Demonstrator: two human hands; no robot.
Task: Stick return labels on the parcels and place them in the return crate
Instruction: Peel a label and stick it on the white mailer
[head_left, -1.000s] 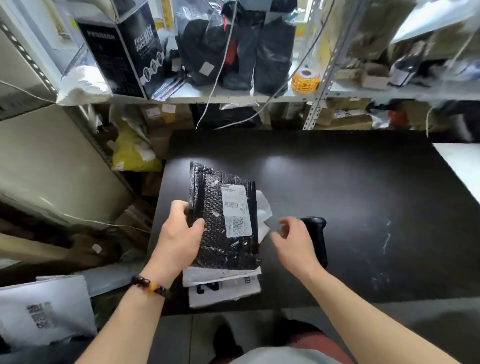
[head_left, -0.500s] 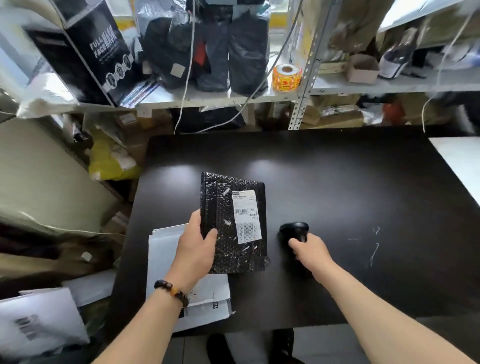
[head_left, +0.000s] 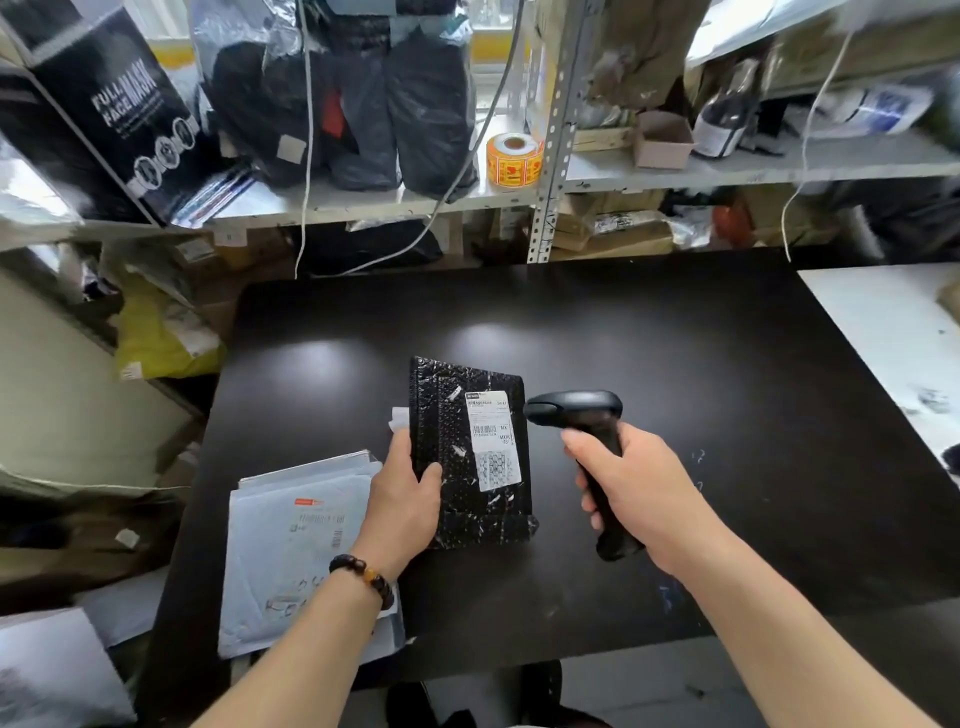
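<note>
Right now my left hand (head_left: 402, 499) grips the black bubble-wrap parcel (head_left: 452, 467) by its left edge, thumb curled over the front and fingers hidden behind. The parcel sits over the middle of the black table (head_left: 701, 364); I cannot tell whether its lower edge touches the top. A white label (head_left: 493, 441) covers the right half of its face, but the print is too small for me to read. A white scrap (head_left: 399, 418) peeks out at the parcel's ten o'clock, and I cannot make out what it is.

At the parcel's three o'clock my right hand (head_left: 634, 483) is wrapped round the handle of a black scanner (head_left: 576, 410), whose head points at the label from just beside the parcel's right edge.

At seven o'clock from the left hand a stack of white mailers (head_left: 296, 545) lies on the table's corner, partly covered by my forearm. Out at twelve o'clock the shelf (head_left: 727, 174) carries black bags (head_left: 426, 104) and a yellow sticker roll (head_left: 514, 158). At one o'clock stands a small open cardboard box (head_left: 662, 143) whose inside I cannot see.
</note>
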